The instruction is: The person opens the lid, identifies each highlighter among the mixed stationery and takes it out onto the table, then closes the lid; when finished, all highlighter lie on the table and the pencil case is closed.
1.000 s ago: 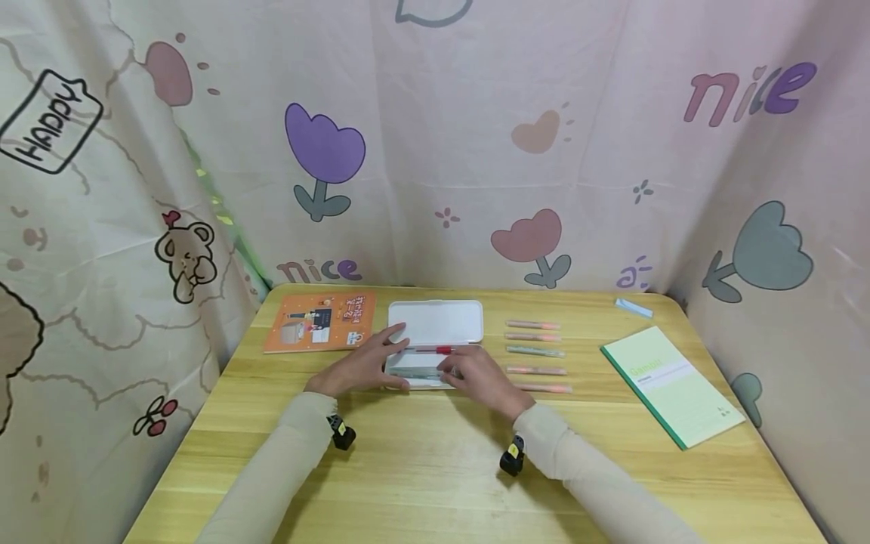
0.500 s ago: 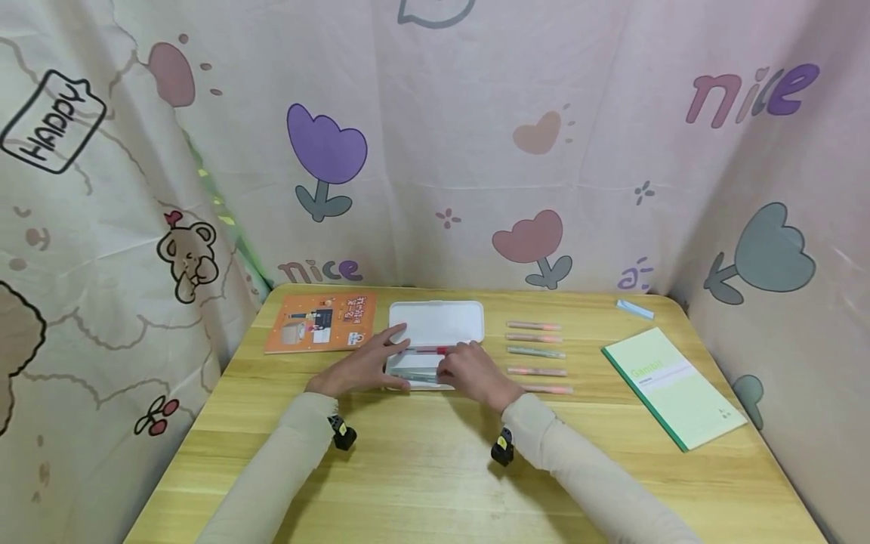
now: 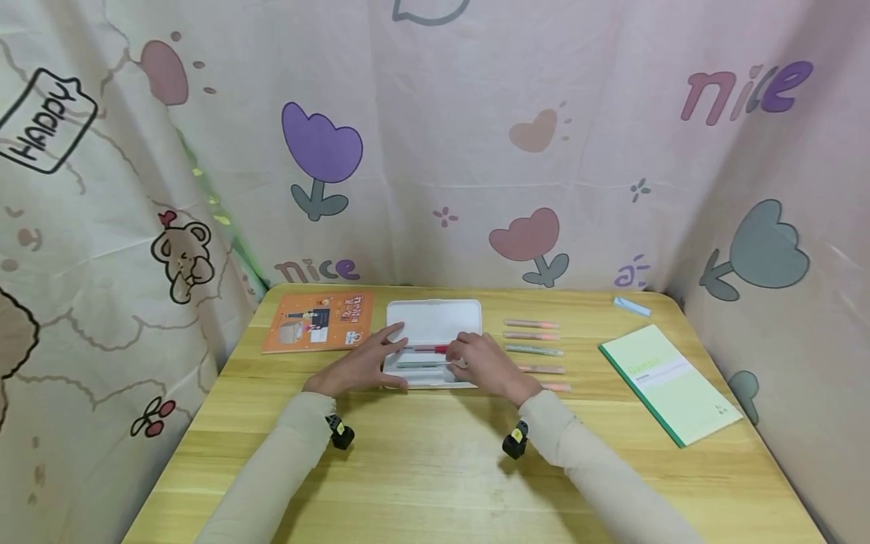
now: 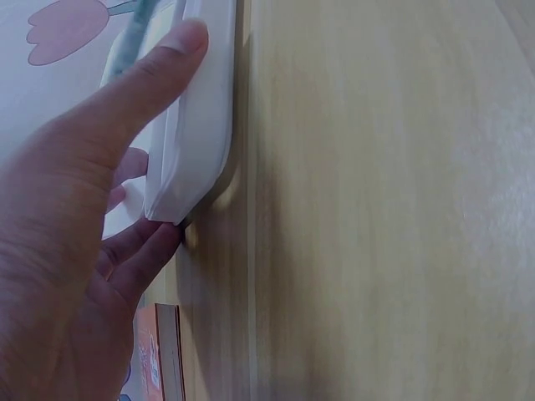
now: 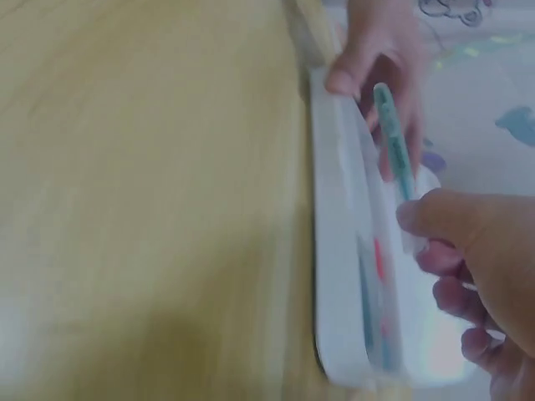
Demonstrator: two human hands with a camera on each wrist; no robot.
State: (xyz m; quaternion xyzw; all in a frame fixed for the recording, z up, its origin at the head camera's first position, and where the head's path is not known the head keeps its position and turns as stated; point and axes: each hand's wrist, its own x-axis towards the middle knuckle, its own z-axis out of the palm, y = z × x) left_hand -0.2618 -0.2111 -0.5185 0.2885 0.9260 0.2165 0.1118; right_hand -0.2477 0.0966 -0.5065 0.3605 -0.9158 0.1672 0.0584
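A white pencil case (image 3: pixel 433 320) lies with its lid raised at the back of the wooden table. My left hand (image 3: pixel 356 365) holds its left end; in the left wrist view the thumb (image 4: pixel 171 57) lies over the front wall (image 4: pixel 205 109) and fingertips touch the corner. Between thumb and fingers, my right hand (image 3: pixel 491 365) pinches a slim teal pen (image 5: pixel 393 138) above the case's tray. A pen with a red part (image 3: pixel 438 349) lies near the hinge. The right wrist view is blurred, and my right hand hides the case's right end in the head view.
Several pale pinkish pens and a greenish pen (image 3: pixel 534 350) lie in a column right of the case. Further right are a light green notebook (image 3: pixel 669 385) and a small blue-white stick-like item (image 3: pixel 631 306). An orange book (image 3: pixel 319 323) lies to the left.
My right hand has lifted the teal pen from the front of the tray and moved slightly right and away from me. My left hand stays on the case.
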